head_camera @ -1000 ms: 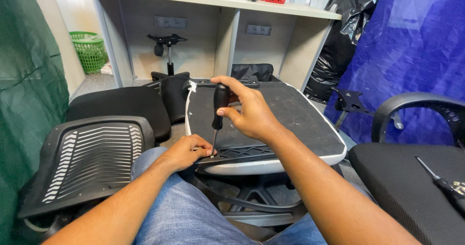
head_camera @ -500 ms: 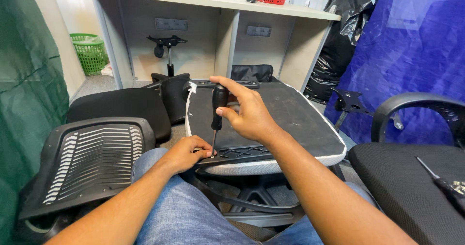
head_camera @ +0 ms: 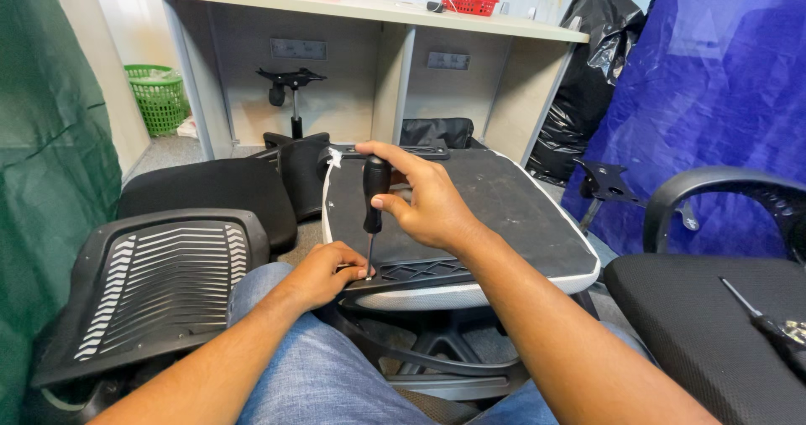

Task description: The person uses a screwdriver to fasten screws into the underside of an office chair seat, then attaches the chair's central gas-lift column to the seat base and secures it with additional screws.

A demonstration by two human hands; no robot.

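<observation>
My right hand (head_camera: 420,198) grips the black handle of a screwdriver (head_camera: 374,191), held upright with its thin shaft pointing down. The tip meets the near left corner of an upturned office chair seat (head_camera: 504,215), a dark board with a white rim. There my left hand (head_camera: 326,274) rests on the seat's edge, fingers curled beside the tip and pinching near it. A black ribbed plastic bracket (head_camera: 420,270) lies along the seat's near edge under my right wrist.
A black slatted chair backrest (head_camera: 151,282) lies at my left, a black seat cushion (head_camera: 210,194) behind it. At the right stands a chair with an armrest (head_camera: 714,186); a second screwdriver (head_camera: 760,322) lies on its seat. A desk, green basket (head_camera: 157,97) and blue sheet stand behind.
The screwdriver and my right hand have shifted slightly; the tip stays at the seat's near left corner. My left hand keeps its place beside the tip.
</observation>
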